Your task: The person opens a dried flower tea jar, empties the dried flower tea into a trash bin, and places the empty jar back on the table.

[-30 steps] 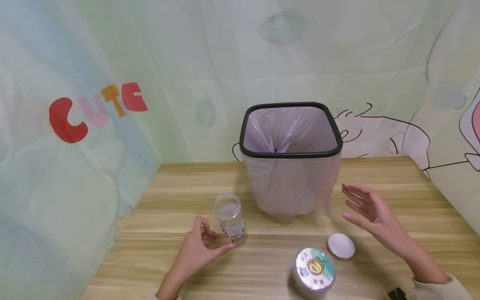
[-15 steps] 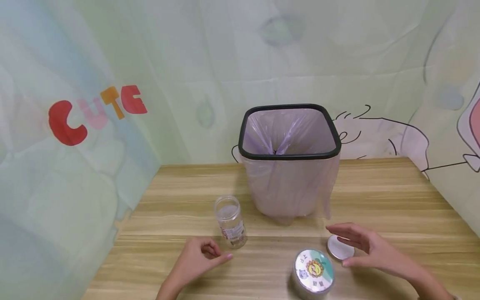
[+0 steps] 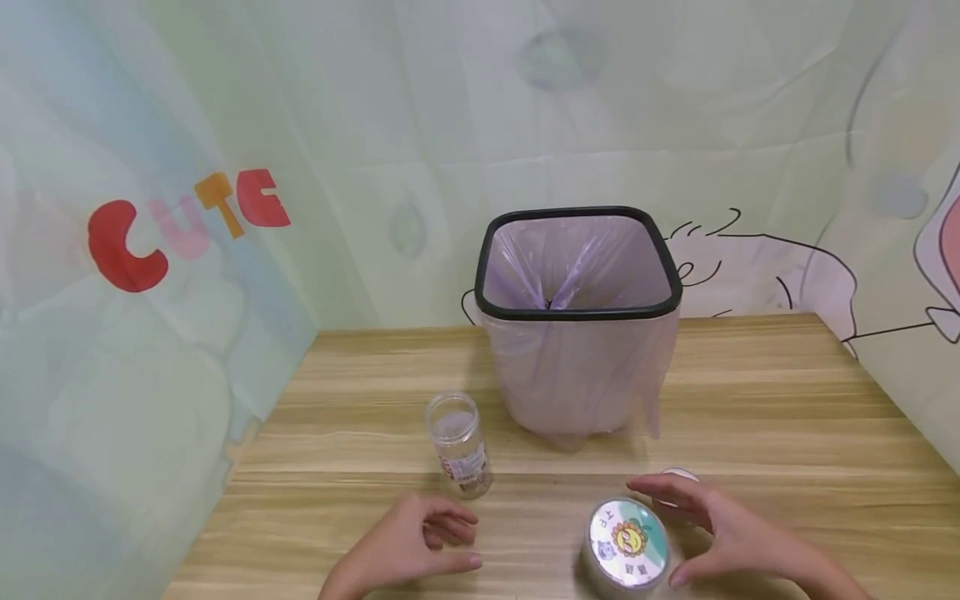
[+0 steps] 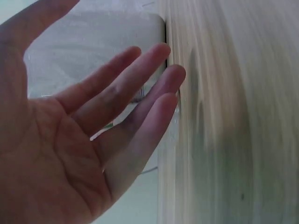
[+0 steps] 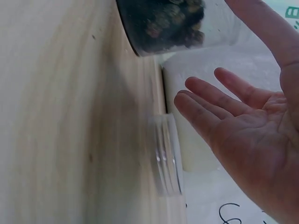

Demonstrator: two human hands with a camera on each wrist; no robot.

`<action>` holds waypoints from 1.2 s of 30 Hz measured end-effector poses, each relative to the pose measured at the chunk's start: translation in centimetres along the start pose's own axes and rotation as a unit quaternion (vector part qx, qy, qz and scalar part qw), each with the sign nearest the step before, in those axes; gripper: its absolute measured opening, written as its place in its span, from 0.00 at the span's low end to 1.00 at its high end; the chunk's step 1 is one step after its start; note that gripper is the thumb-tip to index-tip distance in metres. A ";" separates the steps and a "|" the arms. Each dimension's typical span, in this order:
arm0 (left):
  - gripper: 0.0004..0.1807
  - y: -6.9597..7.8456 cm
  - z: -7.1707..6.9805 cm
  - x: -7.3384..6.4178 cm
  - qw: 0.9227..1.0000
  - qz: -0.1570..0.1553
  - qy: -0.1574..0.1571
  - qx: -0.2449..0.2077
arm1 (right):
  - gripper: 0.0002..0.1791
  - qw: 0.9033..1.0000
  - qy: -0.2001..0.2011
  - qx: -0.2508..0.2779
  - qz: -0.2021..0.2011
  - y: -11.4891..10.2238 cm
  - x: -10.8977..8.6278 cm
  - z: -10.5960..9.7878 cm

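Observation:
In the head view, my left hand (image 3: 408, 542) hovers over the table in front of an uncapped clear plastic jar (image 3: 462, 454), its fingers relaxed and holding nothing. The left wrist view shows that hand's palm and spread fingers, which hide most of what lies behind. My right hand (image 3: 723, 533) is beside a lidded round jar (image 3: 626, 550) with a sunflower picture on top, thumb and fingers apart. Dark contents show through this jar (image 5: 173, 25) in the right wrist view, with a gap to the fingers. A loose white lid (image 5: 167, 156) lies flat, partly hidden by the right hand in the head view.
A bin (image 3: 577, 367) with a black rim and a pale purple liner stands at the table's back middle. The wooden table (image 3: 360, 375) meets printed cloth walls (image 3: 360, 167) at the back and left.
My right hand has come down and leftward from beside the bin to the lidded jar, passing over the white lid. The left hand has drawn slightly back from the uncapped jar.

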State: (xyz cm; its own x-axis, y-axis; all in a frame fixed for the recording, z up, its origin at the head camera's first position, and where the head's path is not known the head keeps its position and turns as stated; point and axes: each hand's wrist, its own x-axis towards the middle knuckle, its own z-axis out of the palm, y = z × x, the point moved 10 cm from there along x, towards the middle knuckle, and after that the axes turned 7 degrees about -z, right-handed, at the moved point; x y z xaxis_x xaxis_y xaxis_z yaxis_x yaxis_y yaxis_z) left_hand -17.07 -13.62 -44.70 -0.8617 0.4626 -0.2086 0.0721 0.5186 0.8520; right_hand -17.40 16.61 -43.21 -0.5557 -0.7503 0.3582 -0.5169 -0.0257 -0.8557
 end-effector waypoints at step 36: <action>0.47 9.6 6.1 2.4 0.977 0.159 0.045 0.136 | 0.46 0.998 -0.020 -0.051 0.012 1.4 0.9 3.1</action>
State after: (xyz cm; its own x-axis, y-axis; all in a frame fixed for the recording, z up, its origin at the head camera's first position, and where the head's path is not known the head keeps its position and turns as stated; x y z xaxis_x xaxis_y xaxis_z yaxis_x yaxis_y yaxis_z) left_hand -15.42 -3.13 -39.97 -0.8135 0.5730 0.0992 0.4640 0.5368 0.7047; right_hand -16.54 13.86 -45.24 -0.5434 -0.7761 0.3200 -0.5683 0.0596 -0.8207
